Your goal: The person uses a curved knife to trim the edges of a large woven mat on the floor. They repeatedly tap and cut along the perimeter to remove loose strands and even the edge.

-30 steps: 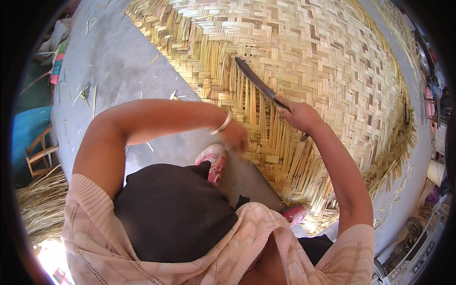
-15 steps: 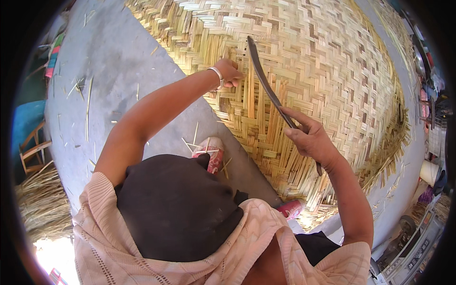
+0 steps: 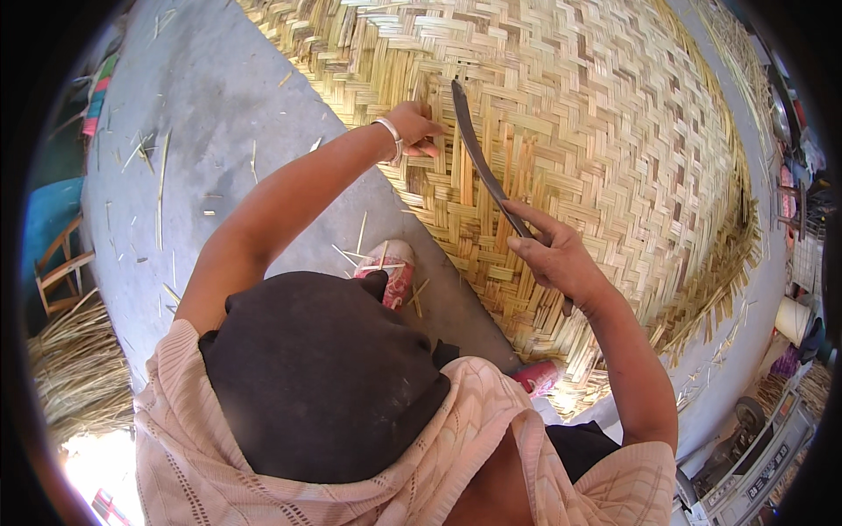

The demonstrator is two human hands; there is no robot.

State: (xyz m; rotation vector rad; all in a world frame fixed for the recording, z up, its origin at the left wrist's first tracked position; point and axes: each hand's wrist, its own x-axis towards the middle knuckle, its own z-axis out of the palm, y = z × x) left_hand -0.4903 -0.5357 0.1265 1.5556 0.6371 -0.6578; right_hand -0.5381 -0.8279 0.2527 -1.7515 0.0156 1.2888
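A large mat [image 3: 596,167] woven from pale, flat, bamboo-like strips lies on the floor in front of me. My right hand [image 3: 557,259] is closed round the handle of a long, dark curved knife [image 3: 478,153], whose blade slants up and left over the mat. The butt of its handle shows below the hand. Near the mat's left edge, my left hand [image 3: 417,131] has its fingers bent together at the weave, left of the blade. A white bangle [image 3: 389,140] is on that wrist. What those fingers pinch is hidden.
Loose strip offcuts [image 3: 161,188] litter the grey floor [image 3: 202,131]. One red-patterned shoe [image 3: 392,279] is beside the mat's left edge, another [image 3: 537,377] at its near end. A strip bundle [image 3: 79,373] and a wooden frame [image 3: 63,267] stand left; a vehicle [image 3: 759,465] is lower right.
My right hand and the knife have shifted slightly left, with the blade's tip a little lower. My left hand has moved slightly left and up, its fingers a little looser.
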